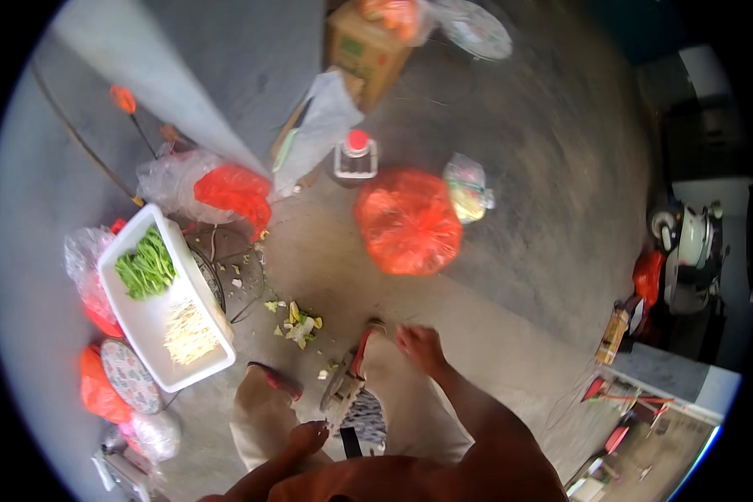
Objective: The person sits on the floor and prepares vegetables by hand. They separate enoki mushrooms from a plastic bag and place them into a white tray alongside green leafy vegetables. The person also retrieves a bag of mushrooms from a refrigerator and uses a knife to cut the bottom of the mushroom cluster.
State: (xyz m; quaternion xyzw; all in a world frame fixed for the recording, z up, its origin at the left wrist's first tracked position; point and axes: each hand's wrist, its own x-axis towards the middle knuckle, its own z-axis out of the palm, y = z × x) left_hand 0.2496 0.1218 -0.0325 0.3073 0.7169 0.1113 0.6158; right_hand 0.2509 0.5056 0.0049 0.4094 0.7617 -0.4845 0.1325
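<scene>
My left hand (309,437) is low in the picture, near my thigh; its fingers are bent and I cannot tell whether they hold anything. Over my other knee is my right hand (419,347), blurred, with curled fingers and nothing visible in it. On the floor before my feet lie torn leafy vegetable scraps (300,325). A white plastic tub (182,282) on the left bears green leafy vegetables (145,263) at one end and a pile of pale, thin bean sprouts or shreds (189,332) at the other. A full red plastic bag (408,221) sits on the floor ahead.
A jug with a red cap (356,155) stands behind the red bag, and a clear bag (467,188) beside it. Farther off are a cardboard box (367,59) and a round patterned stool (477,28). Another such stool (130,375) and plastic bags lie left. A scooter (690,251) stands far right.
</scene>
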